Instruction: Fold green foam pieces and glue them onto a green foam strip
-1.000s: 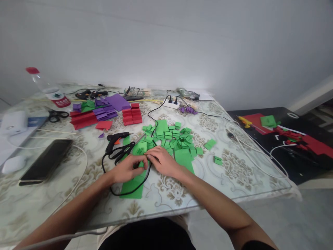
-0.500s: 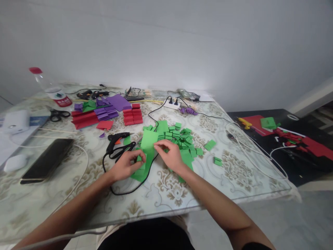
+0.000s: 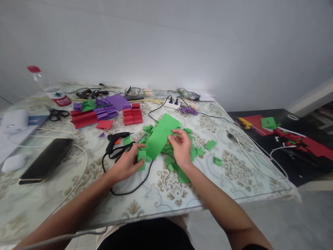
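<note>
A plain green paper strip point(image 3: 160, 137) slants over a heap of small folded green pieces point(image 3: 170, 166). My right hand point(image 3: 181, 147) pinches the strip's right edge between thumb and fingertips. Left of the strip, my left hand point(image 3: 128, 160) has its thumb and fingers around a folded green paper piece point(image 3: 142, 155). Beside that hand lie black-handled scissors point(image 3: 120, 151), partly hidden by it, and a black glue gun point(image 3: 116, 139) with its cord looping below.
Red folded papers point(image 3: 132, 114) and purple papers point(image 3: 106, 111) lie farther back. A phone point(image 3: 47, 159), a bottle point(image 3: 56, 93) and more scissors point(image 3: 57, 114) are at the left. A power strip point(image 3: 171, 103) stands behind the heap. White cables point(image 3: 249, 163) cross the right side.
My right hand has moved right with the green strip, which has turned from nearly upright to slanting right. My left hand's fingers have spread around the folded green paper piece.
</note>
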